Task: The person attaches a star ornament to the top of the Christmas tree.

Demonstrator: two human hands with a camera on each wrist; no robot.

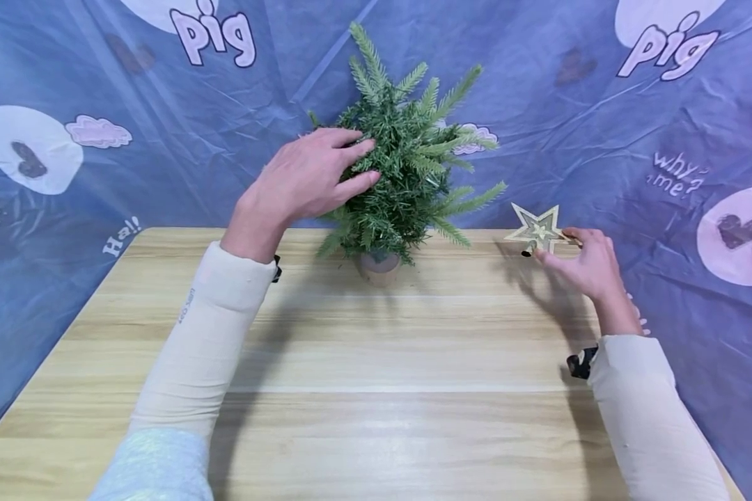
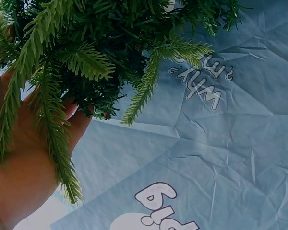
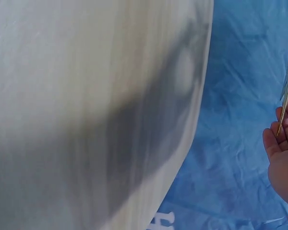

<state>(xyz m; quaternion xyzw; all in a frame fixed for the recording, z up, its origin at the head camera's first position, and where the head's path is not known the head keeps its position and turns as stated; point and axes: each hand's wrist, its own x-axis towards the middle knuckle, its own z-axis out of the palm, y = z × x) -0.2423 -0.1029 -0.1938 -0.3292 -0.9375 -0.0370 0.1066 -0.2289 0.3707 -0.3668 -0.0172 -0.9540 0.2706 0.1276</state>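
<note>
A small artificial Christmas tree [image 1: 407,184] in a round pale pot [image 1: 379,270] stands upright near the table's back edge. Against the left side of its foliage lies my left hand [image 1: 307,170], fingers spread and reaching among the needles. Lighter green sprigs hang in front of that palm [image 2: 26,165] in the left wrist view. Off to the right, my right hand [image 1: 592,261] pinches a gold star tree topper [image 1: 539,228] by its edge, above the table's back right corner. A short tube sticks out below the star. The right wrist view catches the star [image 3: 287,96] edge-on.
The light wood-grain table [image 1: 376,390] stretches toward me. A blue printed cloth [image 1: 238,111] hangs behind the table and along both sides. Dark wrist cameras sit under both sleeves, the right one [image 1: 581,363] low over the tabletop.
</note>
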